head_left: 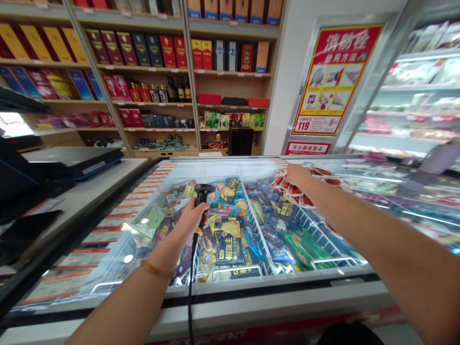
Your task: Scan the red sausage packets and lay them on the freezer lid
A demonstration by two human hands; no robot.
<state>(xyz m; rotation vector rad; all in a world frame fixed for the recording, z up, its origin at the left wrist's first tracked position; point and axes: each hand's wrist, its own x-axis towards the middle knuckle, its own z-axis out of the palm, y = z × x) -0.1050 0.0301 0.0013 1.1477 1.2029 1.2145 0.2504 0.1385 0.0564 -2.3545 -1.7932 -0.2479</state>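
Note:
My left hand (194,213) is wrapped round a black handheld barcode scanner (203,190), whose head points away over the freezer. Its cable (191,287) hangs down past the freezer's front edge. Farther off to the right, my right hand (295,174) reaches across the glass, its fingers closed on a pack of red sausages (280,181). More of these red, clear-wrapped packs spread beneath and beyond my right forearm; the arm hides part of them. Below both hands, wrapped ice creams (229,242) fill wire baskets (256,223) inside the chest freezer.
A striped row of price labels (108,225) runs along the freezer's left side. At left is a counter with a flat scale (77,160). Behind stand shelves (143,74) of boxed goods and a red fire-hydrant sign (336,79). A refrigerated display (413,96) stands at right.

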